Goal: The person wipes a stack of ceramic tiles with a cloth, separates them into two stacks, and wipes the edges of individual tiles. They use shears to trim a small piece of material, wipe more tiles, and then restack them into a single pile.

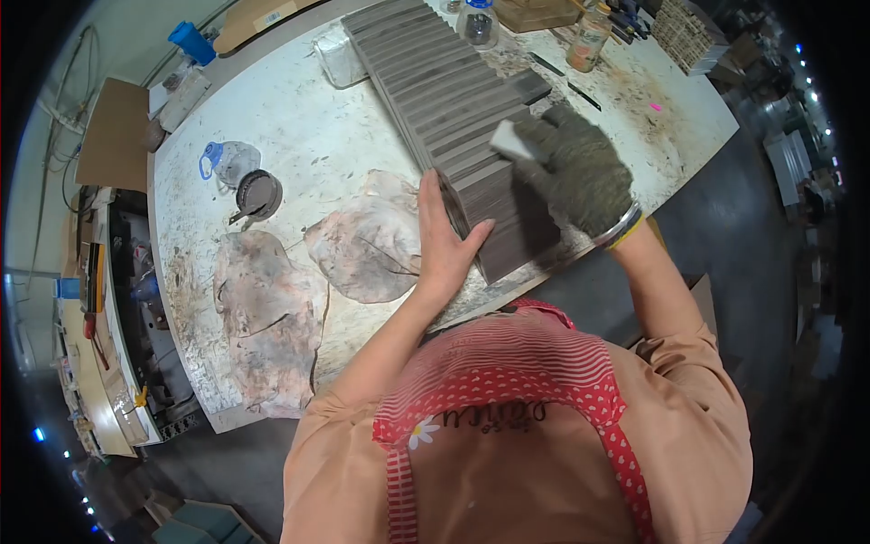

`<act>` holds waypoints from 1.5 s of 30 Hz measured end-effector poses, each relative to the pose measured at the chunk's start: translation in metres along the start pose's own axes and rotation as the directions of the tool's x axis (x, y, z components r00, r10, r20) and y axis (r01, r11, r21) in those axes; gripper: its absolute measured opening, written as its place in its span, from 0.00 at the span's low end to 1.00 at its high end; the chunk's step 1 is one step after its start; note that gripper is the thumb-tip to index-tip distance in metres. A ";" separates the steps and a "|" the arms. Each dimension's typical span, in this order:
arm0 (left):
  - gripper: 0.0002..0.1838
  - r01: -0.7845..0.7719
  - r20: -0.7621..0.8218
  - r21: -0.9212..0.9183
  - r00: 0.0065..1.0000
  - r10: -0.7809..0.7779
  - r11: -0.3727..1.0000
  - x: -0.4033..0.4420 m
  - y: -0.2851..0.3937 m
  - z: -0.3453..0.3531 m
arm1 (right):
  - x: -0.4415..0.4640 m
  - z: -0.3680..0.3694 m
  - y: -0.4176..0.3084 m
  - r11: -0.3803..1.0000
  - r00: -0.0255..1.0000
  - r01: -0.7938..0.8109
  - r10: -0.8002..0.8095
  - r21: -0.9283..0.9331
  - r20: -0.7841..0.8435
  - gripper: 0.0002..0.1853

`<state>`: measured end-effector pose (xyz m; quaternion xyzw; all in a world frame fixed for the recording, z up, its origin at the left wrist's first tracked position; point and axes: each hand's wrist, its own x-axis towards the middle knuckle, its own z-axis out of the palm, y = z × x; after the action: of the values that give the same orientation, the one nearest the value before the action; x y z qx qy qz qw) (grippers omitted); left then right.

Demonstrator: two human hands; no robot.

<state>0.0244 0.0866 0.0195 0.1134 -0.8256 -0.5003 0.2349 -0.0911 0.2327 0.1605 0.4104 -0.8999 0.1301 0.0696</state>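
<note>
A long grey-brown slatted wooden panel [435, 100] lies slanted across the table. My bare left hand [446, 238] rests against its left edge near the close end, fingers stretched along the side and thumb apart on the top. On my right hand [584, 172] is a dark, dirty work glove. This hand is closed on a small whitish block [512, 141] over the slats; what the block is made of, I cannot make out. A short dark wooden piece [527, 87] sits at the panel's right edge, just beyond the glove.
Stained cloths [272, 326] lie on the white table [299, 136], left of the panel. Nearby stand a dark pot [259, 196] and a blue-handled clear jug [234, 165]. A bottle [589, 38], a lidded jar [478, 25] and thin dark tools [584, 96] are at the far right.
</note>
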 end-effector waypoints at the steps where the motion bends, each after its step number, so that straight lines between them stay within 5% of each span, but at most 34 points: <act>1: 0.49 -0.001 0.003 -0.005 1.000 0.001 1.000 0.001 -0.003 0.001 | -0.005 0.007 -0.009 0.988 0.980 0.151 -0.148 0.011 -0.132 0.25; 2: 0.48 0.025 0.025 -0.035 0.999 -0.025 0.999 0.001 -0.007 0.002 | -0.012 0.018 -0.020 0.955 0.922 0.295 -0.284 0.003 -0.263 0.25; 4: 0.48 0.070 0.090 -0.136 0.994 -0.058 0.988 0.002 -0.015 0.005 | -0.016 0.023 -0.045 0.961 0.961 0.268 -0.262 0.066 -0.092 0.25; 6: 0.50 0.024 0.019 -0.059 1.000 -0.023 0.998 0.002 -0.014 0.004 | -0.015 0.015 -0.037 0.977 0.981 0.193 -0.191 0.087 -0.038 0.24; 12: 0.53 0.080 0.038 -0.033 0.996 -0.078 0.996 -0.001 -0.001 0.000 | -0.022 0.000 0.066 0.989 0.968 -0.055 0.019 -0.137 -0.249 0.20; 14: 0.53 0.082 0.039 -0.036 0.996 -0.080 0.996 0.001 -0.001 0.000 | -0.013 0.002 0.039 0.980 0.927 0.133 -0.175 -0.146 -0.333 0.21; 15: 0.53 0.088 0.044 -0.033 0.995 -0.087 0.996 0.000 -0.001 0.000 | -0.010 0.018 0.028 0.992 0.908 0.115 -0.126 -0.053 -0.399 0.22; 17: 0.53 0.121 0.072 -0.081 0.991 -0.115 0.989 0.001 0.005 -0.003 | 0.005 0.006 -0.016 0.982 0.983 0.153 -0.140 0.107 -0.118 0.24; 20: 0.52 0.147 0.110 -0.114 0.985 -0.134 0.983 0.002 0.003 -0.004 | 0.032 0.051 -0.004 0.885 0.843 0.466 -0.437 0.019 -0.314 0.25; 21: 0.52 0.127 0.124 -0.104 0.986 -0.113 0.986 0.001 0.000 -0.005 | 0.036 0.043 -0.002 0.883 0.841 0.469 -0.437 0.026 -0.318 0.25; 23: 0.52 0.127 0.118 -0.083 0.986 -0.117 0.988 0.002 -0.002 -0.004 | 0.038 0.011 0.014 0.925 0.926 0.377 -0.377 0.043 -0.018 0.24; 27: 0.51 0.106 0.042 -0.049 0.994 -0.104 0.993 -0.002 0.002 -0.002 | 0.041 -0.002 0.040 0.989 0.989 0.146 -0.147 -0.021 -0.032 0.24; 30: 0.51 0.069 0.034 0.037 0.997 -0.071 0.997 -0.005 -0.012 0.002 | 0.035 0.014 -0.021 0.909 0.902 0.416 -0.416 -0.029 -0.113 0.23; 32: 0.52 0.040 0.067 0.086 0.997 -0.046 0.995 -0.003 -0.010 0.002 | 0.026 0.046 -0.021 0.890 0.881 0.454 -0.443 0.036 -0.166 0.22; 34: 0.53 0.169 0.079 -0.051 0.983 -0.165 0.984 -0.001 0.006 -0.003 | 0.023 0.033 0.003 0.906 0.897 0.421 -0.407 0.050 -0.175 0.21; 38: 0.54 0.161 0.060 -0.064 0.986 -0.157 0.985 0.000 0.008 -0.003 | 0.037 0.000 0.083 0.997 0.998 -0.065 0.064 -0.048 -0.024 0.24; 39: 0.54 0.157 0.052 -0.062 0.987 -0.154 0.986 0.000 0.009 -0.004 | 0.036 0.020 0.107 0.974 0.974 0.114 -0.149 -0.197 -0.171 0.22; 40: 0.53 0.160 0.070 -0.063 0.985 -0.156 0.985 0.001 0.011 -0.005 | 0.046 0.011 0.084 0.973 0.971 0.121 -0.158 -0.198 -0.179 0.22; 42: 0.53 0.166 0.099 -0.055 0.982 -0.160 0.985 -0.001 0.011 -0.006 | 0.055 0.008 0.017 0.986 0.974 0.161 -0.152 0.047 -0.166 0.20; 45: 0.52 0.128 0.104 -0.047 0.987 -0.123 0.991 0.001 0.007 -0.006 | 0.054 0.048 -0.006 0.855 0.797 0.510 -0.512 -0.099 -0.319 0.19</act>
<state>0.0270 0.0847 0.0285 0.1334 -0.8139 -0.5412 0.1638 -0.1232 0.1762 0.1286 0.6092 -0.7312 0.1706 0.2552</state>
